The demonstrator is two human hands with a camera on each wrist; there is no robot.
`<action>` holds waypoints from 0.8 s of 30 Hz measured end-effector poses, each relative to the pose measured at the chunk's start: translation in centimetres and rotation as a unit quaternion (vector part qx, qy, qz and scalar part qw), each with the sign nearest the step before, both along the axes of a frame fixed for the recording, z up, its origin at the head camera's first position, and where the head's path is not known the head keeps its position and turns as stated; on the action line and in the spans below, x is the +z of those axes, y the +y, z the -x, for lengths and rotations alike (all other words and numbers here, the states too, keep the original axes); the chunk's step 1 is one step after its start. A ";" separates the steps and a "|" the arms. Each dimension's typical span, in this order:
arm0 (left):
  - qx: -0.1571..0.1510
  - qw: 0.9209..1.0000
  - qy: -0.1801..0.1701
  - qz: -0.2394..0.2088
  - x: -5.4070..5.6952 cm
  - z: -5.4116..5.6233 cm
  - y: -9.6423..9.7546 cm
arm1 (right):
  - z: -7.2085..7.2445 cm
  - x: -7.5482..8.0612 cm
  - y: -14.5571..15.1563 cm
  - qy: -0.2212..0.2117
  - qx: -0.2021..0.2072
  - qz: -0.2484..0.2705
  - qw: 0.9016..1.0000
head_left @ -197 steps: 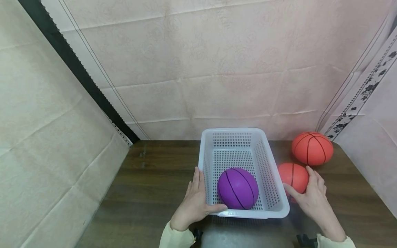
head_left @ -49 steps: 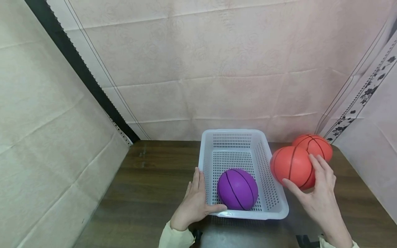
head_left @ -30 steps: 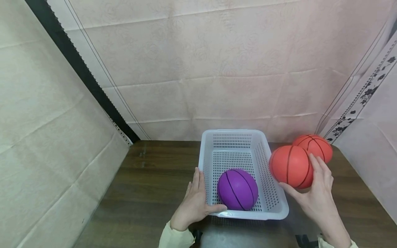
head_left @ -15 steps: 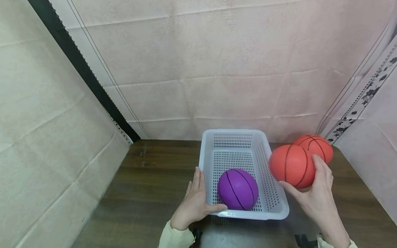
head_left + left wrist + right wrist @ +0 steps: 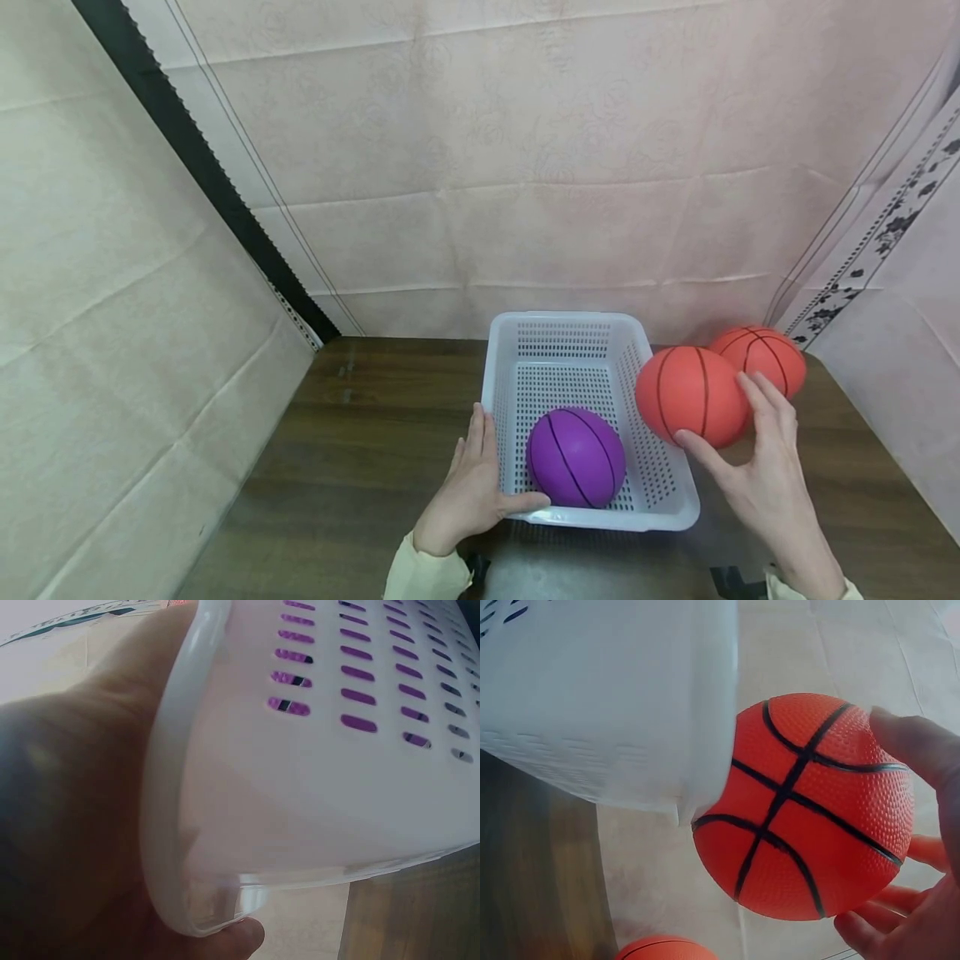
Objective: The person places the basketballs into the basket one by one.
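My right hand (image 5: pixel 768 467) grips a red-orange toy basketball (image 5: pixel 690 396), thumb on its near side and fingers round its right. The ball is raised and overlaps the basket's right rim in the head view; in the right wrist view the basketball (image 5: pixel 810 810) shows whole but for a part behind the basket wall. A white perforated plastic basket (image 5: pixel 562 518) holds a purple toy basketball (image 5: pixel 576 458) near its front. At the basket's front left corner, my left hand (image 5: pixel 472 492) lies with straight fingers along the left side and thumb across the front rim.
A second red-orange basketball (image 5: pixel 765 358) stands at the back right, partly hidden by the raised one. Pale patterned cloth (image 5: pixel 555 167) rises behind the brown wood-look table (image 5: pixel 360 467) and on both sides.
The right hand has lifted the red-orange basketball from beside the basket and, most recently, moved it left over the right rim. The left hand and the basket have stayed put.
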State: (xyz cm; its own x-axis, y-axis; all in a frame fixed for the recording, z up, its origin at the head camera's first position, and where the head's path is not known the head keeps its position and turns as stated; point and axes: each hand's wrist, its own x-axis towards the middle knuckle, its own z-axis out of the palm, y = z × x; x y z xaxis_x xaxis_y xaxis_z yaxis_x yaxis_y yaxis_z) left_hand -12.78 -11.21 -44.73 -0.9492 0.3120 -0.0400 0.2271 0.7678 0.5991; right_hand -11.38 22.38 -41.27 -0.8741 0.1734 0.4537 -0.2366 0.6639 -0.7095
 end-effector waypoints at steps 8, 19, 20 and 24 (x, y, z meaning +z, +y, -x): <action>-0.001 1.000 0.001 0.000 0.1 0.0 0.0 | -0.2 0.1 -0.1 -0.006 -0.003 0.018 1.000; 0.001 1.000 -0.007 -0.001 0.0 0.1 0.0 | -0.2 0.1 -0.1 0.027 0.008 -0.003 1.000; 0.001 1.000 -0.007 -0.001 0.0 0.1 0.0 | -0.2 0.1 -0.1 0.030 0.011 -0.002 0.999; 0.001 1.000 -0.003 -0.001 0.1 0.0 0.0 | -0.1 0.1 -0.2 0.047 0.014 -0.002 0.999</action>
State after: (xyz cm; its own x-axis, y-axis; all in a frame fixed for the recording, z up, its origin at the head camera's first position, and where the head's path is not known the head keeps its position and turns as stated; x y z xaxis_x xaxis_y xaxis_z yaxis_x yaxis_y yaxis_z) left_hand -12.81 -11.22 -44.64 -0.9497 0.3097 -0.0455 0.2214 0.7672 0.6020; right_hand -11.25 22.19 -41.19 -0.8320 0.1475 0.5349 -0.3204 0.6594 -0.6801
